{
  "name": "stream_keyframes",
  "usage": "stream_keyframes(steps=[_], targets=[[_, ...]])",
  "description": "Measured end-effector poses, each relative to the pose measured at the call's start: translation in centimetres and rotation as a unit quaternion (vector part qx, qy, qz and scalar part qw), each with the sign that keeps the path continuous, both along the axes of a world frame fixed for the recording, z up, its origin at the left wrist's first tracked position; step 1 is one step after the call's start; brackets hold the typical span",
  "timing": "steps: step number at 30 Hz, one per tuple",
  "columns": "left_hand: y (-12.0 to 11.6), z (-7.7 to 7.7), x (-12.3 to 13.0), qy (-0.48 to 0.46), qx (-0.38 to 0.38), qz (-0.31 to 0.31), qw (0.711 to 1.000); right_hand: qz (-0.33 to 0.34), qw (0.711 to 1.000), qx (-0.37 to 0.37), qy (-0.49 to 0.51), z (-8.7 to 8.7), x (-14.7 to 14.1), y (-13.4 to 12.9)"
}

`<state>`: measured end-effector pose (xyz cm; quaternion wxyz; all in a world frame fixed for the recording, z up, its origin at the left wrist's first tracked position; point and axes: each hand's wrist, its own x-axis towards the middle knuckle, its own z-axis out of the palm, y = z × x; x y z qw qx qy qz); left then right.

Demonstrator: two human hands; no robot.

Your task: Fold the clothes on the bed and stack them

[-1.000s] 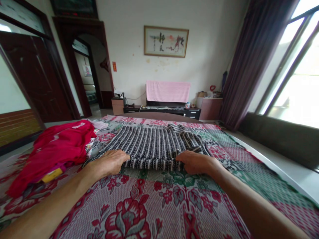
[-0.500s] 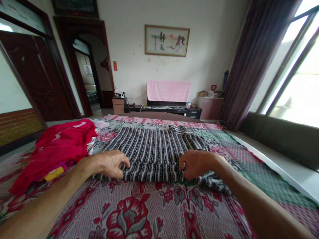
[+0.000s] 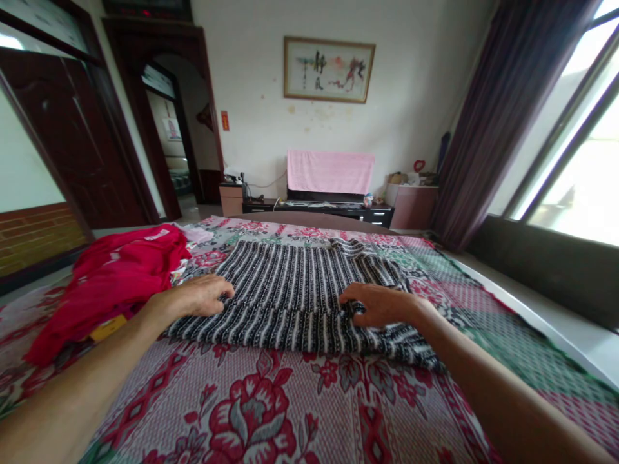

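A black-and-white striped knitted garment (image 3: pixel 290 277) lies spread on the flowered cloth, with a crease running across it near its front edge. Over its left side is my left hand (image 3: pixel 206 296), fingers bent and thumb apart from them. My right hand (image 3: pixel 374 303) is at the right part of the same crease, its thumb and fingers apart with striped fabric showing between them. Whether the fingertips touch the knit is hard to see. Part of the garment's right side is hidden under my right hand and wrist.
A heap of red clothing (image 3: pixel 130 264) with a yellow patch lies on the left of the flowered cloth (image 3: pixel 251 412). Beyond stand a low black cabinet (image 3: pixel 319 211) and a pink towel (image 3: pixel 331 171) draped over something dark. A dark curtain (image 3: pixel 503 129) hangs beside the window.
Both hands have shifted slightly away from the front edge, the left one also outward, and their fingers have loosened. The garment's front strip lies flatter. The camera view has tilted slightly.
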<state>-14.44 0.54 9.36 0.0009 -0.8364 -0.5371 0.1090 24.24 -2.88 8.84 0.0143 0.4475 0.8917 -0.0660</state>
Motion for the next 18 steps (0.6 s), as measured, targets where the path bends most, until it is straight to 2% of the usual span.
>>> stream_keyframes(steps=[4,10,14,18], targets=[[0.4,-0.3,-0.3,0.002,0.010,0.011,1.000,0.047,0.999,-0.011,0.006,-0.3,0.6,0.5],[0.5,-0.8,-0.5,-0.021,0.059,0.020,0.998,-0.044,0.997,0.054,-0.026,-0.3,0.5,0.9],[0.5,-0.5,-0.4,-0.038,0.079,0.060,0.994,-0.085,0.991,0.102,-0.026,0.1,0.8,1.3],[0.7,-0.2,-0.7,-0.036,0.085,0.065,0.994,-0.110,0.985,0.127,-0.029,0.8,1.1,1.3]])
